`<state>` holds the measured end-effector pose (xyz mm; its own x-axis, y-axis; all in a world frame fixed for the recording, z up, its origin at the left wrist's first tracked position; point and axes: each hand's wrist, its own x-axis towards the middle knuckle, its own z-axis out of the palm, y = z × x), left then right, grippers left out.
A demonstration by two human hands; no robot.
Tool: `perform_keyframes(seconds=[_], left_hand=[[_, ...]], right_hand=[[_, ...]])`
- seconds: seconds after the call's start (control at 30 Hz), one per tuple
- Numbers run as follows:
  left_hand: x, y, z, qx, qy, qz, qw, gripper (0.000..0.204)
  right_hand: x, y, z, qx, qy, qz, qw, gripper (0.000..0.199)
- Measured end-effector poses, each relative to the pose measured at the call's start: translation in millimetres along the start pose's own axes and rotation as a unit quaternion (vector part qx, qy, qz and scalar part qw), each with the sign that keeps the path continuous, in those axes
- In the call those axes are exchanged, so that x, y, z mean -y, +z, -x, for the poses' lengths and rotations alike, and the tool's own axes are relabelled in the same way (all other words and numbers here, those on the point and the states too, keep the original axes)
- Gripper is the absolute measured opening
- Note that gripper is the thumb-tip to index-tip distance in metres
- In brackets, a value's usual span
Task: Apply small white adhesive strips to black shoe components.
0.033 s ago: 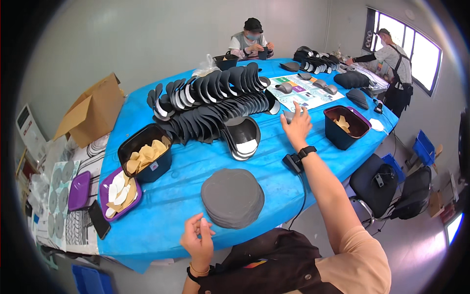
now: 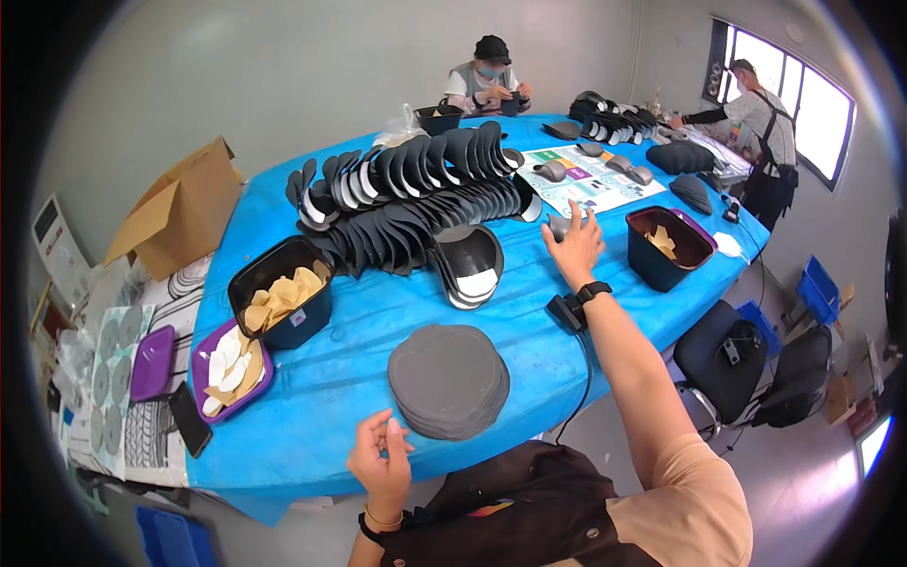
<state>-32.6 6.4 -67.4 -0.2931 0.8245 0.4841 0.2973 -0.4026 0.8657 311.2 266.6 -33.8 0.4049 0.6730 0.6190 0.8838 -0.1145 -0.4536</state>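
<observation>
My left hand (image 2: 380,463) is loosely curled with its fingers apart, and nothing shows in it. Just beyond its fingertips lies a stack of round dark grey discs (image 2: 449,381). My right arm stretches forward across the blue-covered table (image 2: 359,378). At its end my right hand (image 2: 576,253) has thumb and fingers around a small grey curved piece (image 2: 558,227), partly hidden by the hand. Left of it stand nested black curved pieces (image 2: 470,253) with a white patch in front. Long rows of similar black curved pieces (image 2: 378,227) run behind them.
A black bin (image 2: 671,269) with tan pieces stands right of my right hand; another bin (image 2: 307,326) is at left, beside a purple tray (image 2: 200,364). A printed sheet (image 2: 605,194) bears grey pieces. Two people (image 2: 487,85) work beyond. A corded black device (image 2: 567,312) lies near my wrist.
</observation>
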Motion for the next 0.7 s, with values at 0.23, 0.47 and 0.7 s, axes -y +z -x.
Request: perform_keyframes(seconds=[0.23, 0.47, 0.7], left_hand=[[-3, 1, -2, 0.004, 0.017, -0.028, 0.999, 0.018], [-7, -1, 0, -0.008, 0.001, -0.020, 1.000, 0.023], [-13, 6, -26, 0.037, 0.068, -0.121, 0.990, 0.053]], right_hand=[[-26, 38, -17, 0.039, 0.048, 0.103, 0.993, 0.089], [-34, 28, -9, -0.022, 0.127, 0.016, 0.991, 0.082], [-45, -8, 12, 0.013, 0.210, -0.074, 0.975, 0.090]])
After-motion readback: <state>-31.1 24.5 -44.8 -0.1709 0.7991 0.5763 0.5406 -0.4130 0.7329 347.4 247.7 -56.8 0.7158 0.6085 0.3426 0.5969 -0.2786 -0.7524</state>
